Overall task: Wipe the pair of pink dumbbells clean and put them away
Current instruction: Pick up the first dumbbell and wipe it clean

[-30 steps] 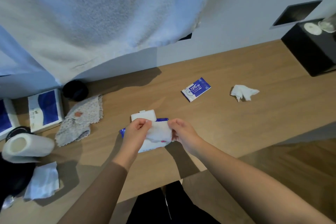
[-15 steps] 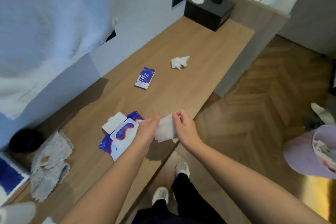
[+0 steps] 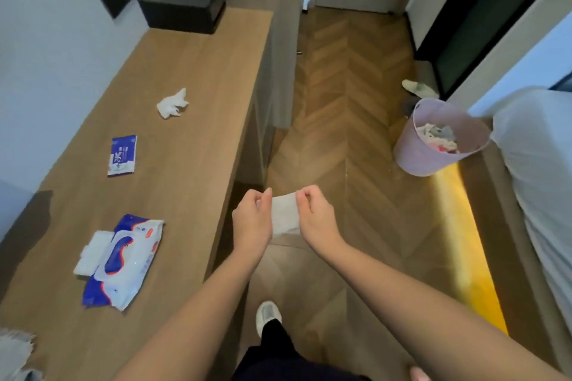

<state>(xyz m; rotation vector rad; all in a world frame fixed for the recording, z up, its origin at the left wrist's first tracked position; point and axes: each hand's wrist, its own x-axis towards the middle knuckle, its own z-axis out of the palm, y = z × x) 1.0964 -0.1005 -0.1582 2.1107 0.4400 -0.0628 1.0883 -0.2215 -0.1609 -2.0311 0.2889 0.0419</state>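
A white wet wipe (image 3: 284,216) hangs stretched between my two hands over the wooden floor, just off the desk's edge. My left hand (image 3: 251,219) pinches its left top corner and my right hand (image 3: 314,216) pinches its right top corner. The open blue and white wipes pack (image 3: 122,260) lies on the wooden desk (image 3: 192,71) to my left, its lid flipped back. No pink dumbbells are in view.
A small blue sachet (image 3: 122,155) and a crumpled white tissue (image 3: 171,103) lie further along the desk. A black box (image 3: 184,8) stands at its far end. A pink waste bin (image 3: 439,141) with rubbish stands on the floor by a bed (image 3: 538,170) on the right.
I have turned right, away from the desk. Both hands pulled the wipe out of the pack and carried it off the desk edge, spreading it over the floor.
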